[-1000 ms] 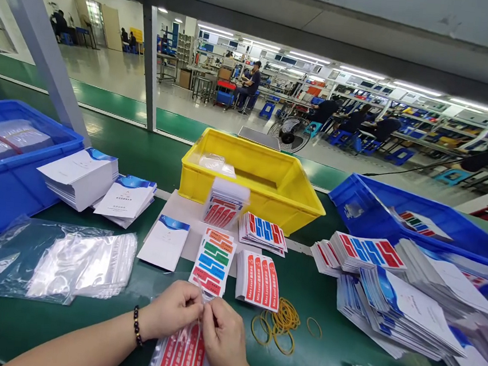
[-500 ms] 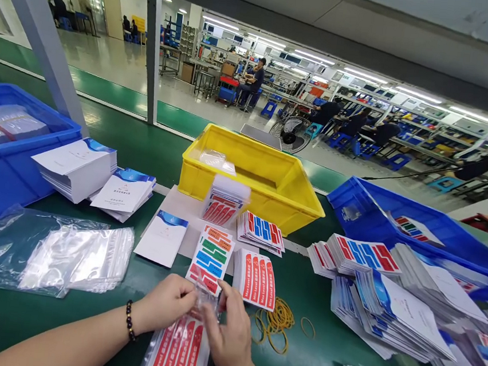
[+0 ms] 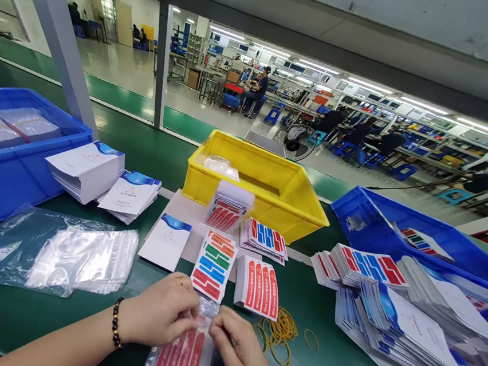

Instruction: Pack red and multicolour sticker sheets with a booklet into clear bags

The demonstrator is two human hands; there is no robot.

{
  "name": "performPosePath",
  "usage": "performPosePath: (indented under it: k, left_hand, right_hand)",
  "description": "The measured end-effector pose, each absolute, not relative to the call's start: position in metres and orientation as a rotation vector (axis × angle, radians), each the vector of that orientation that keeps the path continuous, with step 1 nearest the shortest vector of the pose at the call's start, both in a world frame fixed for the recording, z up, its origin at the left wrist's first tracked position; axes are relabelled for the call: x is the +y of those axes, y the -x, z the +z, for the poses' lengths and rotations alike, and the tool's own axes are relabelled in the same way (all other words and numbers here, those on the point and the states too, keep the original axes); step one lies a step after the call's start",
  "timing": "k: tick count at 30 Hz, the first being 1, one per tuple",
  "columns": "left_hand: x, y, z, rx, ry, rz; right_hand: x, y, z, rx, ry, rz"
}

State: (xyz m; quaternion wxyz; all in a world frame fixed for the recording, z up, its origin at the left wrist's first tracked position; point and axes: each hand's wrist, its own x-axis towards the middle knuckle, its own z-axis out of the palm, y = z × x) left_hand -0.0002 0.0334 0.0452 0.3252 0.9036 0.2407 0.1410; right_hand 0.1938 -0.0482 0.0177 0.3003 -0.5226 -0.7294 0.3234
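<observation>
A clear zip bag (image 3: 182, 356) holding a sheet of red label stickers lies at the table's near edge. My left hand (image 3: 167, 308), with a beaded bracelet and a ring, pinches the bag's top edge on the left. On its right side my right hand (image 3: 243, 350) grips the same edge, fingers closed. Just beyond my hands lies a stack of orange, green, blue and red sticker sheets (image 3: 214, 265). To its right are a pile of red "Max Level" sticker sheets (image 3: 258, 288) and a stack of red-and-blue sticker sheets (image 3: 263, 239).
Yellow rubber bands (image 3: 281, 330) lie right of my hands. Empty zip bags (image 3: 85, 260) and booklets (image 3: 164, 241) are at the left. A yellow bin (image 3: 260, 190) stands ahead, blue bins (image 3: 11, 178) at the sides. More booklets (image 3: 412, 320) pile up at the right.
My left hand has turned over the bag's top, and my right hand has drawn its fingers in, moving slightly right and down. The whole view has shifted a little.
</observation>
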Motion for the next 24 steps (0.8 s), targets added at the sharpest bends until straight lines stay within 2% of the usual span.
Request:
performPosePath:
  k: [3, 6, 14, 19, 24]
  left_hand:
    - [0.032, 0.005, 0.046, 0.73, -2.419, 0.275]
    - [0.029, 0.006, 0.041, 0.631, -2.373, 0.248]
    - [0.023, 0.003, 0.015, 0.424, -1.926, 0.215]
    - [0.024, 0.005, 0.008, 0.409, -1.803, 0.125]
    - [0.024, 0.006, 0.01, 0.44, -1.633, 0.258]
  right_hand:
    - [-0.05, -0.203, 0.026, -1.991, 1.39, 0.87]
    - [-0.043, -0.201, 0.031, -1.945, 1.374, 0.766]
    - [0.028, -0.135, 0.023, -2.289, 1.357, 0.203]
    - [0.064, -0.1, 0.006, -2.515, 1.395, 0.011]
    - [0.067, -0.109, 0.007, -2.558, 1.331, -0.048]
